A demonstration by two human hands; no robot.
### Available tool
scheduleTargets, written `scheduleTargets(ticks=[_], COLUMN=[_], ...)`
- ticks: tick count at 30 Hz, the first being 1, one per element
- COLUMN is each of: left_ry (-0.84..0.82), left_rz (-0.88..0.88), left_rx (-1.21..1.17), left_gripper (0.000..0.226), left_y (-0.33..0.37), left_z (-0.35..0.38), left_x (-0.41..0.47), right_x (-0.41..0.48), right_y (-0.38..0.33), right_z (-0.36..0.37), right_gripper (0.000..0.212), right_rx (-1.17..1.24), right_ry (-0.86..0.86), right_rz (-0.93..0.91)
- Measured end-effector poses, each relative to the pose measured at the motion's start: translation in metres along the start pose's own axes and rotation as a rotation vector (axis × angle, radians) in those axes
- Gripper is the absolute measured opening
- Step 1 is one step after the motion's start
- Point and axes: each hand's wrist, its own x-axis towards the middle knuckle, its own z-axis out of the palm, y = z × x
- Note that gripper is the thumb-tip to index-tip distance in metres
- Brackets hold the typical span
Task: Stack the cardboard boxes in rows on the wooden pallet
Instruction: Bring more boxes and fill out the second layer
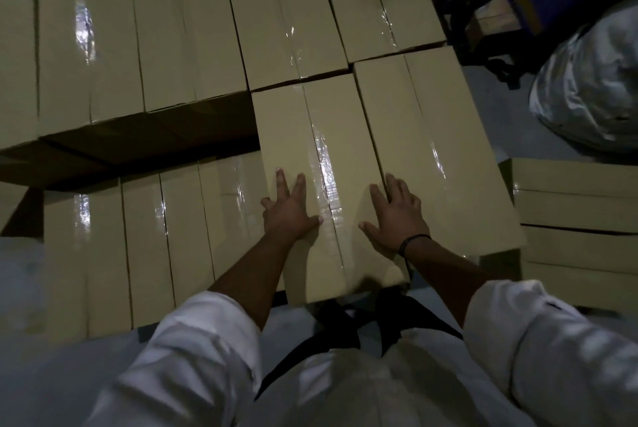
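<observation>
Rows of taped cardboard boxes covered the stack; the pallet itself was hidden. One box lay at the near edge, both the left hand and right hand spread flat on its top, apparently seating it; squaring against its neighbour looked next.

Both hands, left and right, lie flat on a centre-frame box, with lower boxes at its left and a separate stack at right.

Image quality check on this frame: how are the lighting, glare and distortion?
Head view: dim overall; white glare streaks on the tape of the box under both hands, left hand and right hand; deep shadow in the gap between rows; wide-angle bending at edges; sleeves slightly soft.
</observation>
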Motion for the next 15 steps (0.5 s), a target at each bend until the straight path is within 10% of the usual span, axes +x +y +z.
scheduleTargets(ticks=[15], left_ry=[-0.101], left_rz=[-0.003], left_rx=[-0.005], left_gripper=[0.125], left_y=[-0.005], left_z=[0.043], left_x=[-0.060], right_x=[-0.083], right_y=[0.034], right_z=[0.023], right_gripper=[0.127], right_rx=[-0.112], right_ry=[-0.204], right_rz=[-0.237])
